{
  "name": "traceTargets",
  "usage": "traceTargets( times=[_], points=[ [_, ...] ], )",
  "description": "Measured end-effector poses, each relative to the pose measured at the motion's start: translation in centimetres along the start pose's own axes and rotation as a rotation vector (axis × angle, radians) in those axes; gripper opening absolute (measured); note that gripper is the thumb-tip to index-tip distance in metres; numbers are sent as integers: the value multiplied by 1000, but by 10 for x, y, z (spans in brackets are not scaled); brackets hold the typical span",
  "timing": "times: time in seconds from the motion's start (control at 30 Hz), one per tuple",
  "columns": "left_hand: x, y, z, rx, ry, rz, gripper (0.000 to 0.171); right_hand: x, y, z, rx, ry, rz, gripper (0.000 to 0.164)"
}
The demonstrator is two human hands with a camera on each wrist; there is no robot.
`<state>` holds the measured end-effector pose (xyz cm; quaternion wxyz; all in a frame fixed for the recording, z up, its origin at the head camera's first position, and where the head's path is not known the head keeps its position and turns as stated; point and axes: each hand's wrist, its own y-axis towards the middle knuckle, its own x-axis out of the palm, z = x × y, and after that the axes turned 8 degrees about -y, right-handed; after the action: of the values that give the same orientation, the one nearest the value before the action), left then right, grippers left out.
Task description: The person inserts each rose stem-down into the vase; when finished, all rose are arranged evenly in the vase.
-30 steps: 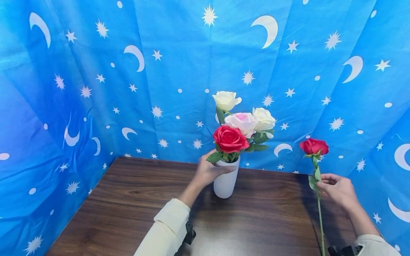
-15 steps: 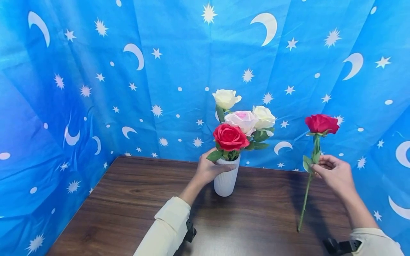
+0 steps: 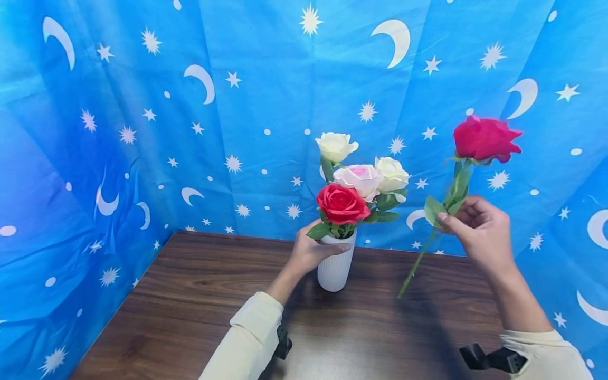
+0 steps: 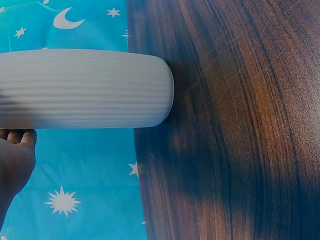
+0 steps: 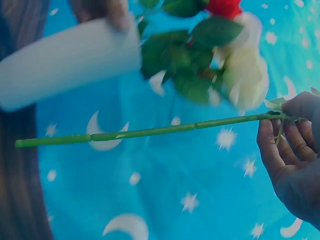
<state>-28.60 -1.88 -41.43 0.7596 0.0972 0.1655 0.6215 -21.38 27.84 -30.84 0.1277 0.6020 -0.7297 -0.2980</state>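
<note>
A white ribbed vase [image 3: 334,269] stands upright on the table, and my left hand [image 3: 311,250] grips it near the rim. In it are a red rose [image 3: 343,203], a pale pink rose [image 3: 358,180] and two white roses [image 3: 336,146] with green leaves. To the right, my right hand [image 3: 482,232] pinches the stem of another red rose [image 3: 486,138] just under its leaves. That stem [image 5: 145,132] hangs tilted, its lower end pointing down and left toward the vase, apart from it. The left wrist view shows the vase's base [image 4: 160,90] on the wood.
The dark wooden table [image 3: 190,306] ends at its back edge against a blue curtain [image 3: 266,68] with white moons and stars. A dark wrist camera [image 3: 282,343] sits on the left sleeve, and another wrist camera [image 3: 494,359] is on the right.
My right hand has lifted the single red rose up and moved a little left, its stem swinging from near upright to a slant toward the vase. The left hand and vase stay put.
</note>
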Motion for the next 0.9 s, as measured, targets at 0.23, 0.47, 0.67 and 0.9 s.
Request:
traceTargets(
  times=[0.23, 0.47, 0.67, 0.9],
  points=[
    [-2, 0, -2, -13, 1, 5, 62, 28, 18, -26, -45, 98, 83, 30],
    [-1, 1, -1, -13, 17, -7, 63, 50, 32, -50, -92, 230, 113, 26],
    [-1, 0, 0, -10, 17, -7, 62, 61, 49, -69, -225, 315, 112, 26],
    [-1, -1, 2, -18, 21, 0, 62, 69, 58, -80, -269, 321, 120, 25]
  ],
)
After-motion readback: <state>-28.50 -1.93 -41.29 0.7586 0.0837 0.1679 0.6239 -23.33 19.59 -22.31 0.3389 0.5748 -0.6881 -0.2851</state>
